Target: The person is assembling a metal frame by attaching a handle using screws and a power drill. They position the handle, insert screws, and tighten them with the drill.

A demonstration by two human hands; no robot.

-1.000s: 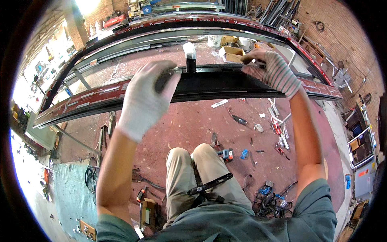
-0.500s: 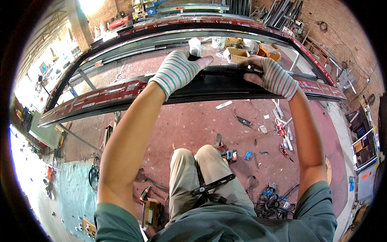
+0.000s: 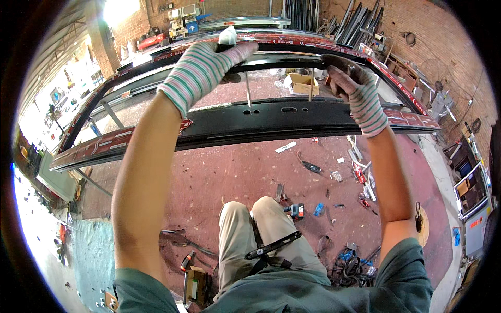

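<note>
Left hand [image 3: 199, 72], right hand [image 3: 359, 89], they're gripping a long black bar [image 3: 282, 64], apparently balancing it above the red-and-black frame's [image 3: 271, 123] near edge.

We have the bar [image 3: 284, 63] spanning between our left hand [image 3: 201, 73] and our right hand [image 3: 360, 88], above the near rail [image 3: 313, 123] of the frame. From its underside two posts [image 3: 248, 89] reach down toward the slots [image 3: 288, 110] in that rail. Behind the rail sits a cardboard box [image 3: 298, 85], right of centre. Nearer us on the floor [image 3: 245, 172], a drill [image 3: 297, 211] lies just right of our knees, and tangled cables [image 3: 353, 272] lie right of our lap.
</note>
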